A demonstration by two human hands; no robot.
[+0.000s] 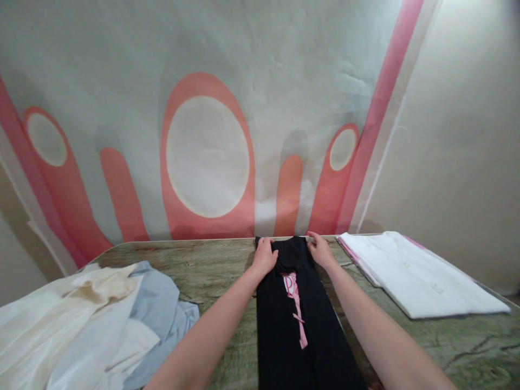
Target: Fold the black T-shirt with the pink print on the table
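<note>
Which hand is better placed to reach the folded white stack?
Right, probably. The right hand rests on the black garment, on the side of the folded white stack; the left hand would have to cross over.

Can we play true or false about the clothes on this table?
1. Both hands touch the far end of the black garment. True: the left hand and the right hand are on its far corners.
2. The black garment has a green print. False: its print is pink.
3. A folded white shirt lies to the right of the black garment. True.
4. The clothes pile on the left is neatly folded. False: it is crumpled, with white, cream and light blue pieces.
5. The black garment is rolled into a ball. False: it lies flat on the table in a long strip.
</note>
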